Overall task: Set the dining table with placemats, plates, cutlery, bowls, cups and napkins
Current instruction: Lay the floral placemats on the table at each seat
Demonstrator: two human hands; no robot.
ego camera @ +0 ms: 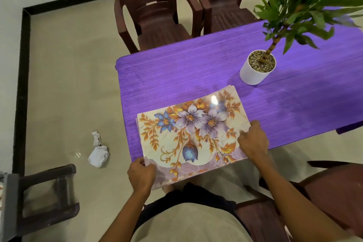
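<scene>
Placemats (pixel 188 133) are lying stacked at the table's (pixel 176 76) near corner, overhanging its edge. We are pinching that overhang with our left hand (pixel 141 175), while our right hand (pixel 253 139) is gripping the right edge, probably to peel one off.

My left hand (pixel 141 175) is curled at the lower left, thumb on top, fingers pinching. My right hand (pixel 253 139) lies further forward, knuckles up, fingers bent and pointing left. Both forearms are bare and extend forward, converging slightly.
</scene>
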